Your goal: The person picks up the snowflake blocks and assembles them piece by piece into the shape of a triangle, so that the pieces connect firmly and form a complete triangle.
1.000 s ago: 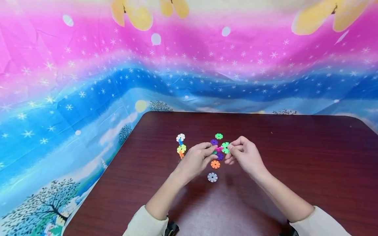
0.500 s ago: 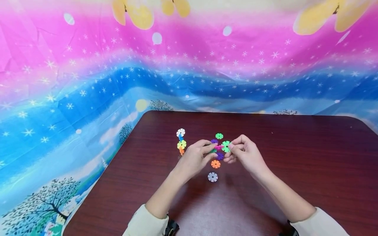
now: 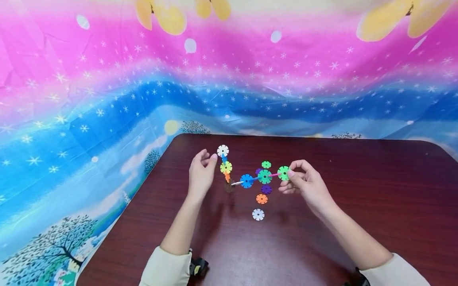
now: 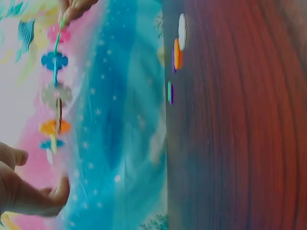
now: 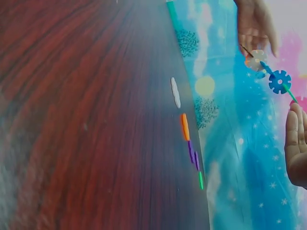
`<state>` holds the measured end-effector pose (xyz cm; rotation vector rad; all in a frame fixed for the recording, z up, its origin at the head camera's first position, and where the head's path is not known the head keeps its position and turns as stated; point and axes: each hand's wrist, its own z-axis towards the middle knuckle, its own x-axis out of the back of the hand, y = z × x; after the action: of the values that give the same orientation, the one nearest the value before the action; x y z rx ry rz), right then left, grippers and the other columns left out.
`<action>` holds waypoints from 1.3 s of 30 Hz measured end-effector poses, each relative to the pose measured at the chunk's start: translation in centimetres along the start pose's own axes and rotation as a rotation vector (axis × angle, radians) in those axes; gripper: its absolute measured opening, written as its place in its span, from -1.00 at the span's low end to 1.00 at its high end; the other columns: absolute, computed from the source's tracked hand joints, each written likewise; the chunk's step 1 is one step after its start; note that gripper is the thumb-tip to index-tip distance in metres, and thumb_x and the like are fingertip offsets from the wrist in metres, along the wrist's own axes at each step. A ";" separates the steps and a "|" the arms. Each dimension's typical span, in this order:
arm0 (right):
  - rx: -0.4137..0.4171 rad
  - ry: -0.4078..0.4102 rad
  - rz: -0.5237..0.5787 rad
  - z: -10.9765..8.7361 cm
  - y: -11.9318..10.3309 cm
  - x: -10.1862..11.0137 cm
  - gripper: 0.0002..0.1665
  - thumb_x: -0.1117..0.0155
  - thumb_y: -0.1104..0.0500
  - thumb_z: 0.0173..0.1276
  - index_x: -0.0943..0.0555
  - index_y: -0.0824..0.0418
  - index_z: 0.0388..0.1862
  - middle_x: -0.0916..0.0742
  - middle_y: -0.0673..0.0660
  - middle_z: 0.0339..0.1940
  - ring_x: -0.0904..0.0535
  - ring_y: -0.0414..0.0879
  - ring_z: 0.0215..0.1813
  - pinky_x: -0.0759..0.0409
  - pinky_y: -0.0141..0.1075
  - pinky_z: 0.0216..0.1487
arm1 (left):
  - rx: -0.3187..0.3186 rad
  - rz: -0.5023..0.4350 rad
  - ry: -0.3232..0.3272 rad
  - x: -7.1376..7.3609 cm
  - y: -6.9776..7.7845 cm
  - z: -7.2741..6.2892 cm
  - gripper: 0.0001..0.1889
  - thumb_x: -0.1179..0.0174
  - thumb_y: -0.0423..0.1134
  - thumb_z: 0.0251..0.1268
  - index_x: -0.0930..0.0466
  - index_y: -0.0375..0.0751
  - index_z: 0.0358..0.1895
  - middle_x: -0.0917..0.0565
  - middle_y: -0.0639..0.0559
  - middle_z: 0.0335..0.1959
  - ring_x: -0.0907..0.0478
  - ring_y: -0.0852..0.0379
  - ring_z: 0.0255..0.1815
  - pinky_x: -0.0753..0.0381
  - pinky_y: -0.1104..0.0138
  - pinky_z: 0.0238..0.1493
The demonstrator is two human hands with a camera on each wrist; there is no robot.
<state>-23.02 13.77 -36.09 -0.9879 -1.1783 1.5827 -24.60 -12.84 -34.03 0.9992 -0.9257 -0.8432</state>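
Note:
A chain of notched plastic snowflake discs hangs above the table, bent near a brown disc (image 3: 229, 186). My right hand (image 3: 309, 182) pinches the light green disc (image 3: 284, 173) at its right end. From there a pink disc seen edge-on, a teal disc (image 3: 264, 176) and a blue disc (image 3: 246, 181) run leftward. Past the bend, orange, yellow (image 3: 226, 167) and blue discs lead up to a white disc (image 3: 222, 151). My left hand (image 3: 202, 172) is beside that white end; the left wrist view shows its fingers (image 4: 60, 194) apart from the chain, holding nothing.
Beneath the chain, loose discs lie in a rough column on the dark wood table (image 3: 358, 214): green (image 3: 266, 164), two purple (image 3: 266, 189), orange (image 3: 262, 199) and pale grey (image 3: 258, 214). A printed cloth backdrop (image 3: 250, 71) stands behind the table's far edge.
My left hand has let go of the chain near the pink disc and moved left. My right hand has shifted slightly right with the green disc, and more of the chain shows.

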 end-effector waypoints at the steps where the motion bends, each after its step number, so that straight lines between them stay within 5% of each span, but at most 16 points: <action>1: 0.011 -0.009 0.005 0.0 0.0 0.1 -0.89 0.01 0.29 0.44 -0.26 0.25 -0.16 -0.69 0.15 -0.52 -0.68 -0.06 -0.43 -0.65 -0.22 -0.29 | 0.062 -0.053 -0.038 0.2 -0.2 0.3 -0.54 -0.10 -0.21 0.33 -0.35 -0.38 0.22 -0.50 -0.21 0.05 -0.49 -0.03 -0.01 -0.56 0.20 -0.08; 4: 0.037 -0.043 0.021 0.1 0.2 0.4 -0.89 0.03 0.30 0.44 -0.26 0.25 -0.16 -0.69 0.15 -0.51 -0.68 -0.06 -0.42 -0.65 -0.21 -0.29 | 0.170 -0.197 -0.137 0.5 -0.4 0.7 -0.61 -0.07 -0.25 0.35 -0.42 -0.41 0.16 -0.57 -0.22 -0.08 -0.55 -0.01 -0.21 -0.62 0.29 -0.27; 8: 0.045 -0.068 0.019 0.2 0.5 0.7 -0.89 0.03 0.30 0.44 -0.26 0.24 -0.15 -0.69 0.12 -0.49 -0.68 -0.07 -0.40 -0.65 -0.21 -0.28 | 0.167 -0.254 -0.173 0.7 -0.4 0.6 -0.71 -0.12 -0.32 0.30 -0.53 -0.40 0.02 -0.60 -0.07 -0.33 -0.51 0.10 -0.45 -0.60 0.36 -0.40; 13: 0.041 -0.072 -0.007 0.5 0.8 0.9 -0.89 0.04 0.29 0.45 -0.25 0.24 -0.13 -0.67 0.13 -0.46 -0.68 -0.06 -0.37 -0.64 -0.24 -0.26 | 0.049 -0.234 -0.152 0.9 -0.2 0.4 -0.80 -0.17 -0.34 0.26 -0.58 -0.39 -0.12 -0.57 0.03 -0.47 -0.53 0.07 -0.47 -0.61 0.22 -0.34; 22: -0.010 -0.053 -0.014 1.4 1.2 0.5 -0.86 0.08 0.34 0.45 -0.22 0.26 -0.08 -0.66 0.19 -0.41 -0.67 -0.06 -0.34 -0.64 -0.24 -0.22 | -0.162 -0.255 -0.123 1.2 0.4 0.0 -0.85 -0.17 -0.41 0.23 -0.55 -0.46 -0.21 -0.58 0.03 -0.47 -0.48 0.26 -0.52 -0.53 0.45 -0.45; 29: -0.155 -0.023 -0.096 2.6 2.1 -0.8 -0.58 0.09 0.39 0.42 -0.06 0.41 0.16 -0.61 0.39 -0.19 -0.66 -0.06 -0.32 -0.63 -0.22 -0.17 | -0.336 -0.220 0.010 1.5 0.7 -0.4 -0.89 -0.17 -0.40 0.23 -0.54 -0.41 -0.26 -0.59 -0.05 -0.47 -0.44 0.25 -0.55 -0.35 0.48 -0.55; 32: -0.190 -0.081 -0.270 3.1 3.0 -1.3 -0.55 0.03 0.40 0.36 -0.14 0.46 0.18 -0.61 0.43 -0.14 -0.65 0.01 -0.32 -0.63 -0.19 -0.21 | -0.391 -0.194 0.063 1.7 0.8 -0.5 -0.90 -0.17 -0.38 0.23 -0.54 -0.38 -0.27 -0.59 -0.10 -0.47 -0.44 0.24 -0.55 -0.35 0.47 -0.56; 39: -0.021 -0.375 -1.098 3.9 4.9 -2.2 -0.68 -0.31 0.27 0.16 -0.61 0.24 -0.07 -0.60 0.08 -0.30 -0.49 -0.06 -0.26 -0.49 -0.20 -0.24 | -0.493 -0.116 0.145 2.0 0.5 -0.6 -0.94 -0.17 -0.43 0.21 -0.55 -0.38 -0.29 -0.62 -0.16 -0.46 -0.49 0.23 -0.50 -0.41 0.49 -0.51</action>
<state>-27.02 10.02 -39.80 0.0503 -1.5918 0.8457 -23.19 -14.33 -33.27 0.6751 -0.5015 -1.0200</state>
